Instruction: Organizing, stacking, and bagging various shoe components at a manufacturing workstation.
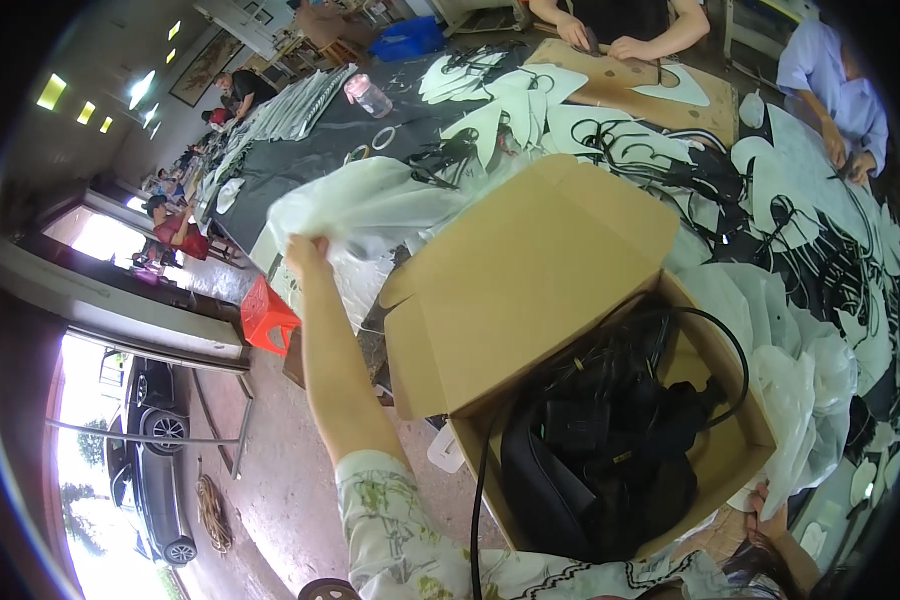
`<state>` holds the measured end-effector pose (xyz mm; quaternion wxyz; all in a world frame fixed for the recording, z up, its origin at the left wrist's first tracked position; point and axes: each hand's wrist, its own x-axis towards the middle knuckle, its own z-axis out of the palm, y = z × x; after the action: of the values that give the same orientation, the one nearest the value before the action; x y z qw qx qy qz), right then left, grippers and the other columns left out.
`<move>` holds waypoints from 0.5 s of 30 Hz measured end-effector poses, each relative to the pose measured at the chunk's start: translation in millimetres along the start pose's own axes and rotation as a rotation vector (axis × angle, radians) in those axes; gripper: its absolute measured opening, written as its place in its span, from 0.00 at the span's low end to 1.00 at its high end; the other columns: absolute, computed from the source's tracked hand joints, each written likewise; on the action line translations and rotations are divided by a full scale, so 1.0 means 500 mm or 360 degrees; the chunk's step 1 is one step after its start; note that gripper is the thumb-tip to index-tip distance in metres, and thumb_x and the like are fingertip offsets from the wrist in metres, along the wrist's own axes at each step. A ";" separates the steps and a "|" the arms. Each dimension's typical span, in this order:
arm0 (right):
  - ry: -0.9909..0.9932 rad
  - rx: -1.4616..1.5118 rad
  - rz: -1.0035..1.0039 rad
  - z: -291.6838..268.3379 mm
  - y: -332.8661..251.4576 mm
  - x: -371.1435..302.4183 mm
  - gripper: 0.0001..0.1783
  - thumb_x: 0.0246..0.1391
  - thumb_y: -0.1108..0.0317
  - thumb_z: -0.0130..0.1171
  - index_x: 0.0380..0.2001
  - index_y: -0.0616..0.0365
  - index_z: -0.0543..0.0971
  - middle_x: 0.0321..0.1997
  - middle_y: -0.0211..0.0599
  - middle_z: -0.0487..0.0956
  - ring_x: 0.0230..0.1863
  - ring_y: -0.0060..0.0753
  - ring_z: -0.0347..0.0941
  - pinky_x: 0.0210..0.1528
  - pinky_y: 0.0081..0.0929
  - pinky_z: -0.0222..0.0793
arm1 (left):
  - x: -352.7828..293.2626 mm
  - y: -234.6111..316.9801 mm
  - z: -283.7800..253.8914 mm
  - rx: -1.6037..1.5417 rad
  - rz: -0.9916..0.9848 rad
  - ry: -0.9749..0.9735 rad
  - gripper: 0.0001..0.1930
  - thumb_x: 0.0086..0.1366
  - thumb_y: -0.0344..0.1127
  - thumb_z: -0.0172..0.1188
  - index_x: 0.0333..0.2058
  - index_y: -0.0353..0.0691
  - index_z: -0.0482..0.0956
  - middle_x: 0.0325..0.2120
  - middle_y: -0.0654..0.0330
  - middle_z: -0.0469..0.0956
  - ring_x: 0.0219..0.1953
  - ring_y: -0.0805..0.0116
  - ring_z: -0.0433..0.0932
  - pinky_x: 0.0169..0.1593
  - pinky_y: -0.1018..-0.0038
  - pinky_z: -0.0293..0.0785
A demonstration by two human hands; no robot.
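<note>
So the main thing here is an open brown cardboard box [545, 285], tilted right in front of the wearer's chest with its big lid flap folded back. Writing-wise, there are tiny yellow marks on the jumble of black gear and cables [595, 430] inside, but they're too small to make out. One black cable loops up by the box's right wall, and another hangs down outside near the front left.

Left hand [308, 255] is stretched out past the flap, fingers closed on a thin, cloudy white plastic bag [370, 205], pinching its near edge. Right hand [767, 515] is down low by the box's right corner, just beside a crumpled clear-white plastic sheet [805, 385]. Fingers look bent, but it's partly hidden, so I can't tell whether it's gripping anything.

Beyond that there's a long dark-topped table [300, 165] covered in pale cut pieces and black straps, plus a clear bottle with a pink lid [368, 97]. Across it, a co-worker's hands [630, 47] rest at a brown wooden board [610, 88].
</note>
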<state>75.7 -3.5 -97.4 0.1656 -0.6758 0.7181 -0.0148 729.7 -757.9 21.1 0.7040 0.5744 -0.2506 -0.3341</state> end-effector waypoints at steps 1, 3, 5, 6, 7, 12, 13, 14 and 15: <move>-0.0005 0.0051 -0.0037 0.005 -0.003 0.018 0.18 0.28 0.64 0.58 0.30 0.52 0.75 0.44 0.40 0.74 0.47 0.53 0.69 0.50 0.48 0.64 | 0.002 0.075 0.011 -0.0049 0.0186 -0.0009 0.17 0.68 0.40 0.43 0.36 0.32 0.75 0.32 0.54 0.78 0.32 0.61 0.79 0.34 0.65 0.79; 0.0092 0.0026 -0.0137 0.032 -0.002 0.037 0.18 0.27 0.65 0.59 0.31 0.52 0.75 0.45 0.40 0.74 0.47 0.53 0.69 0.52 0.46 0.64 | -0.004 0.213 0.027 -0.0163 0.0529 -0.0008 0.19 0.69 0.39 0.42 0.34 0.30 0.77 0.31 0.54 0.80 0.30 0.62 0.79 0.35 0.67 0.78; 0.0089 0.0454 0.0135 0.102 0.027 0.018 0.19 0.28 0.65 0.59 0.32 0.52 0.75 0.45 0.41 0.74 0.47 0.53 0.69 0.53 0.47 0.64 | -0.051 0.285 0.051 -0.0153 0.0791 -0.0046 0.20 0.69 0.38 0.42 0.32 0.28 0.79 0.30 0.54 0.80 0.29 0.64 0.79 0.37 0.70 0.77; 0.0087 0.0873 0.0426 0.123 0.040 -0.001 0.19 0.28 0.65 0.60 0.33 0.53 0.75 0.45 0.41 0.74 0.48 0.54 0.69 0.54 0.48 0.64 | -0.096 0.307 0.067 -0.0069 0.0912 -0.0093 0.20 0.69 0.37 0.42 0.31 0.27 0.79 0.30 0.54 0.81 0.29 0.65 0.78 0.38 0.72 0.76; 0.0080 0.0884 0.0419 0.128 0.041 -0.002 0.19 0.28 0.65 0.60 0.33 0.53 0.75 0.45 0.41 0.74 0.48 0.54 0.69 0.54 0.48 0.64 | -0.128 0.334 0.071 0.0125 0.1020 0.0055 0.21 0.68 0.37 0.43 0.28 0.27 0.80 0.28 0.54 0.81 0.29 0.68 0.77 0.39 0.74 0.74; 0.0047 0.1056 0.0393 0.122 0.045 -0.010 0.21 0.33 0.64 0.59 0.37 0.52 0.75 0.49 0.43 0.73 0.54 0.53 0.67 0.58 0.54 0.58 | -0.213 0.498 -0.021 0.1753 0.1922 0.0599 0.09 0.63 0.31 0.49 0.28 0.42 0.79 0.31 0.62 0.80 0.35 0.71 0.75 0.39 0.72 0.70; 0.0025 0.0571 0.0133 0.073 0.022 0.005 0.21 0.34 0.64 0.59 0.38 0.53 0.75 0.50 0.43 0.73 0.55 0.53 0.66 0.59 0.54 0.57 | -0.289 0.499 -0.008 0.0837 0.1682 0.0145 0.10 0.64 0.32 0.49 0.30 0.41 0.81 0.31 0.63 0.80 0.36 0.71 0.76 0.41 0.74 0.71; -0.0016 0.0097 -0.0157 0.010 -0.019 0.030 0.22 0.34 0.64 0.59 0.39 0.53 0.75 0.50 0.43 0.73 0.57 0.54 0.65 0.59 0.54 0.56 | -0.316 0.530 -0.020 0.0441 0.1469 0.0054 0.11 0.65 0.37 0.51 0.31 0.42 0.81 0.31 0.65 0.81 0.36 0.72 0.77 0.41 0.76 0.71; -0.0123 0.0056 -0.0141 -0.033 -0.032 0.028 0.26 0.35 0.63 0.59 0.45 0.53 0.75 0.53 0.45 0.72 0.57 0.56 0.64 0.58 0.55 0.56 | -0.345 0.542 -0.036 0.1282 0.2067 0.0353 0.12 0.66 0.40 0.51 0.32 0.41 0.81 0.32 0.66 0.82 0.35 0.72 0.78 0.42 0.77 0.72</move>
<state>86.3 -21.9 -81.2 0.2044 -0.7040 0.6801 -0.0087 680.1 -583.9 287.3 0.5166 0.5542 -0.5675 0.3225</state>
